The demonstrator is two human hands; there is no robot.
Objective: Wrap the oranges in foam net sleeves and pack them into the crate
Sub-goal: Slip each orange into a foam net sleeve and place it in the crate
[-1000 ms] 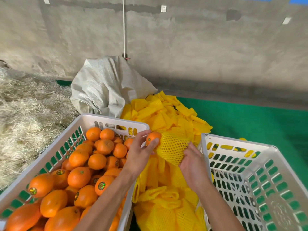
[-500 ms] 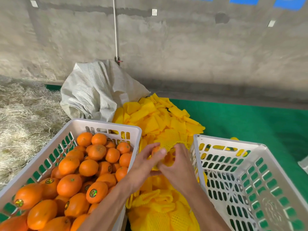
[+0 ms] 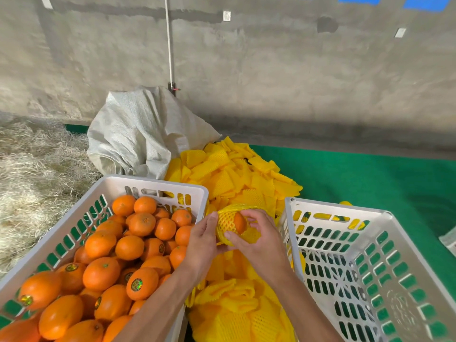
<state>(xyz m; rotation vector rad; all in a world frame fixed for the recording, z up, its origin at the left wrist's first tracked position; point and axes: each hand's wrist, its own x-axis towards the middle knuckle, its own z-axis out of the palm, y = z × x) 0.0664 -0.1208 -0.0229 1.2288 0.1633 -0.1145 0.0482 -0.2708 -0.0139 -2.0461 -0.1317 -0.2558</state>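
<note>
Between the two white crates, gripped from both sides by left hand (image 3: pixel 201 245) and right hand (image 3: pixel 256 239): orange (image 3: pixel 239 222) half inside yellow foam net sleeve (image 3: pixel 228 222).

I am seeing a crumpled white woven sack (image 3: pixel 138 134) leaning against the concrete wall (image 3: pixel 271 70). Straw (image 3: pixel 32 174) is lying left of the sack, green matting (image 3: pixel 370 178) spreading to its right.

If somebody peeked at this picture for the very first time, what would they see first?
Probably the big heap of oranges filling the white crate on the left. Next, in the middle, the left hand and the right hand hold one orange half inside a yellow net sleeve, with a bright pile of yellow sleeves behind them. On the right stands an empty crate.
</note>
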